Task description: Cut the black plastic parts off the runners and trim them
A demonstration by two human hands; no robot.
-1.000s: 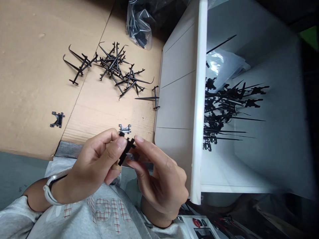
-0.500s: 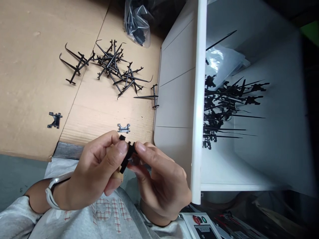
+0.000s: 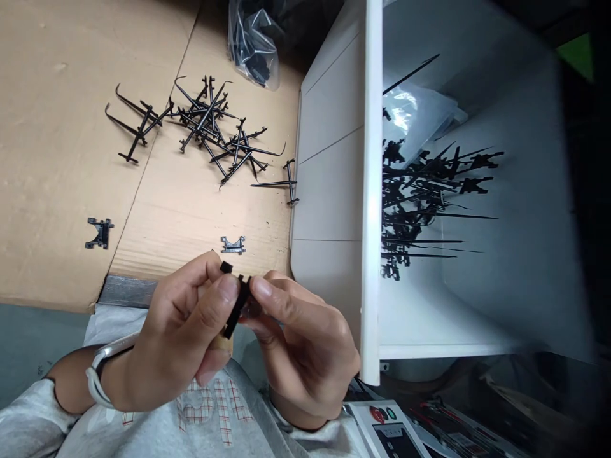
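Both hands, left hand [image 3: 181,331] and right hand [image 3: 300,350], pinched one black clip [image 3: 235,304] (thumbs partly hid it); small bracket [image 3: 233,244] lay just beyond, white bin [image 3: 334,191] rightward.

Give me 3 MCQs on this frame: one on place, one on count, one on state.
1. Where does the loose pile of spiked black parts lie?
A. on the cardboard
B. on the person's lap
C. on the control panel

2. How many small black clips lie flat and apart on the cardboard?
A. two
B. five
C. none

3. How is the small black part held?
A. pinched between both hands
B. lying free on the cardboard
C. dropped in the white bin

Answers: 1 A, it rests on the cardboard left of the white bin. 2 A, one clip and another. 3 A, left hand and right hand grip it.
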